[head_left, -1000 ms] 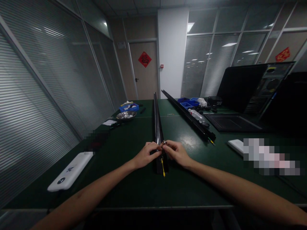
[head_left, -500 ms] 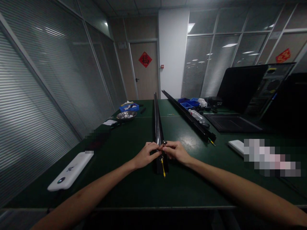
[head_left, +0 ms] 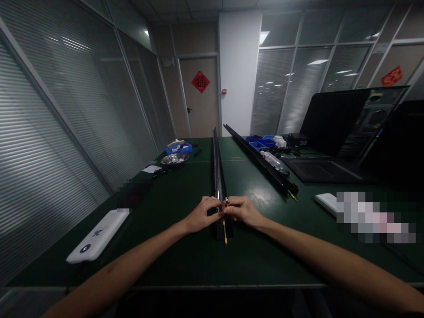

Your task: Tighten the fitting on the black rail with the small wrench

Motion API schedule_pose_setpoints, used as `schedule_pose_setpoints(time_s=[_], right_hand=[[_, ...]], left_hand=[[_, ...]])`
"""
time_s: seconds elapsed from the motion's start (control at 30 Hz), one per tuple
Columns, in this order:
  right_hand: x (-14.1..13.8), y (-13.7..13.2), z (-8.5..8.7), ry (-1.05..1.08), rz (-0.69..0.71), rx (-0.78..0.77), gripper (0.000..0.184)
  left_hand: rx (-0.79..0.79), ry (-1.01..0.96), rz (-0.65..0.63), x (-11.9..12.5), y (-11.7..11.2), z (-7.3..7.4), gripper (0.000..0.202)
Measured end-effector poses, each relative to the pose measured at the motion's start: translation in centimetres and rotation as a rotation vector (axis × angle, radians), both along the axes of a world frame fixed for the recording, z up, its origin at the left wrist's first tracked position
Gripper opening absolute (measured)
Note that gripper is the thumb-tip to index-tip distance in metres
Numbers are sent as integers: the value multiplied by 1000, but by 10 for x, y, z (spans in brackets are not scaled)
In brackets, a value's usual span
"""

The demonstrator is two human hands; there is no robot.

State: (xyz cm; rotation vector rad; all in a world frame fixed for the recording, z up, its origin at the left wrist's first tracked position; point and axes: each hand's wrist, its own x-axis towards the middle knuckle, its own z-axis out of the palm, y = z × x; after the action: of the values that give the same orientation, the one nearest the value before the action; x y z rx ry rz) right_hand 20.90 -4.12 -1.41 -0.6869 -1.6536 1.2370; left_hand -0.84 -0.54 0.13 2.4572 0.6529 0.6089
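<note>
A long black rail (head_left: 216, 168) lies on the green table (head_left: 185, 251), running away from me, its near end between my hands. My left hand (head_left: 200, 214) is closed in a pinch against the rail's left side. From the right, my right hand (head_left: 244, 210) pinches a small silvery part (head_left: 227, 201) on top of the rail. A yellow wire (head_left: 224, 230) hangs from the rail's near end.
A second black rail (head_left: 261, 163) lies diagonally to the right. A white device (head_left: 97, 235) sits at the left edge. A metal bowl (head_left: 174, 159) and blue bins (head_left: 261, 142) stand farther back. A black panel (head_left: 323, 170) and open computer case (head_left: 371, 119) occupy the right.
The hands have drawn slightly closer together over the rail; the fingertips now meet at the small silvery part. Nothing else moved.
</note>
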Motion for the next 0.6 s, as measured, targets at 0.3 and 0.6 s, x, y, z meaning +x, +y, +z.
schedule_pose_setpoints(time_s=[0.3,0.6], right_hand=[[-5,-5,-3,-21,-123,101,30],[-5,-6,-2,-80,-168,227,33]], left_hand=[[21,-15,-8,-1,2,-3,25],[17,-17,-50,-2,1,0,27]])
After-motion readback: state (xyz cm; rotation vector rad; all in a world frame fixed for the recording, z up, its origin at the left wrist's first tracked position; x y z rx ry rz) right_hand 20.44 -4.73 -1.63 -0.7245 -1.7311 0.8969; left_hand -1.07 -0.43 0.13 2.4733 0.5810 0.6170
